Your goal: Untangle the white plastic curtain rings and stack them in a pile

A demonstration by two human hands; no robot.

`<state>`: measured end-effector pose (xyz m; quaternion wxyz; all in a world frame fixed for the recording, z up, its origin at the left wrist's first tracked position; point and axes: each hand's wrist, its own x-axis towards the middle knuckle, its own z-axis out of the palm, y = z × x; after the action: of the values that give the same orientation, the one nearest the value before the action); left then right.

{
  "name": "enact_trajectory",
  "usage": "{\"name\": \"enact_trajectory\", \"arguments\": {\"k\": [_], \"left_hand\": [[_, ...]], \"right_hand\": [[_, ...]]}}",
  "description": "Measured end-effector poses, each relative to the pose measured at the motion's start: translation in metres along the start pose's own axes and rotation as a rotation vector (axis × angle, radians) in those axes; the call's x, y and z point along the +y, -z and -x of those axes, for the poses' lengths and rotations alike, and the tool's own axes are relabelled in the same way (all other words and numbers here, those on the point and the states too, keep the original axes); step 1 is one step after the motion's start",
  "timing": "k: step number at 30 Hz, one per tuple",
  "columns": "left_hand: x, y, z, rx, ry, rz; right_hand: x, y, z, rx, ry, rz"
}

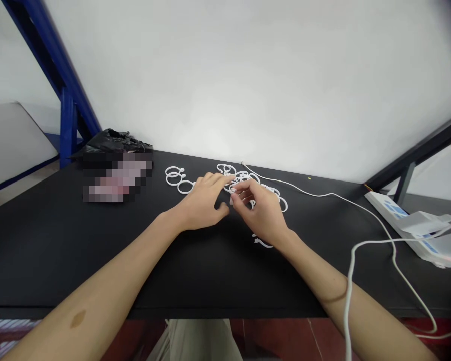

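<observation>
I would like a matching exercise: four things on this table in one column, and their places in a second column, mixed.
Things:
1. black plastic bag
2. white power strip
3. three separate white rings
4. white cable

Places:
A. right edge of the table
B. far left corner
C. just left of the left hand
D. running from the ring pile toward the right

Pairs: 1-B, 2-A, 3-C, 4-D

Both forearms stretched forward and converged — the left hand point(205, 203) lay palm down, fingers extended, while the right hand point(261, 210) curled its fingertips in a pinch beside it.
</observation>
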<state>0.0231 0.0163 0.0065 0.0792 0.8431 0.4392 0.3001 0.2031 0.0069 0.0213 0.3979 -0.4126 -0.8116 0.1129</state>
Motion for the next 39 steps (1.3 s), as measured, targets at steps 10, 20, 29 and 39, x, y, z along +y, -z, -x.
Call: {"name": "enact_trajectory", "arguments": {"k": [10, 20, 29, 39], "left_hand": [[0.007, 0.006, 0.0, -0.07, -0.01, 0.22], [0.006, 0.004, -0.003, -0.074, 0.031, 0.078], [0.005, 0.0, -0.003, -0.024, 0.016, 0.057], [-0.013, -0.001, -0.001, 0.145, 0.318, -0.465]], "right_hand": [[-0.001, -0.003, -0.002, 0.052, -0.052, -0.122], [0.008, -0.007, -0.004, -0.029, -0.061, -0.186], [0.011, -0.006, -0.008, -0.066, -0.204, -0.349], [0.038, 0.007, -0.016, 0.074, -0.136, 0.143]]}}
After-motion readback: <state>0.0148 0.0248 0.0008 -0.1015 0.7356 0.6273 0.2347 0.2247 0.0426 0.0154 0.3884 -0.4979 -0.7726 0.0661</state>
